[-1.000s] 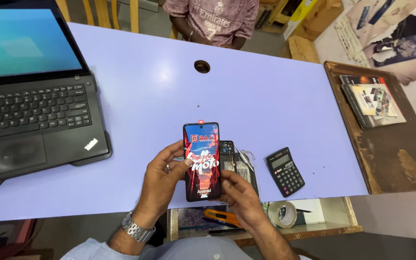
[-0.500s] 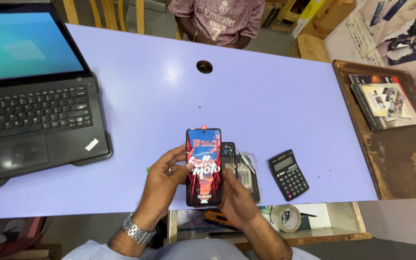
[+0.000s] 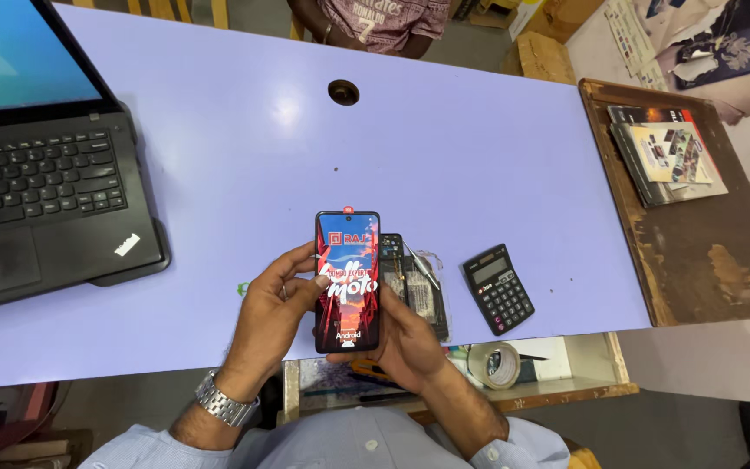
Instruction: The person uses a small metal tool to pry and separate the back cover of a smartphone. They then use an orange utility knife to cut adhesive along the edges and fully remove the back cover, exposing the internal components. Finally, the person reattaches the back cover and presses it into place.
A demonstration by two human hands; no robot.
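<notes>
Together the left hand [image 3: 273, 304] and right hand [image 3: 401, 339] share one closed grip on a lit smartphone [image 3: 347, 282] — left thumb across its screen, right palm under its lower end — held upright above the near edge of the lilac counter [image 3: 479, 165]. Just right lies an opened phone body [image 3: 414, 282], then a black calculator [image 3: 498, 288]; a laptop [image 3: 41, 187] sits far left.

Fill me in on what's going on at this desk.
A person seated at a lilac table holds a smartphone upright in both hands, its screen lit with a colourful picture. The left hand grips its left edge, thumb on the screen; the right hand supports it from below and behind. An opened phone body lies just behind, a calculator to its right, and an open laptop at far left.
</notes>
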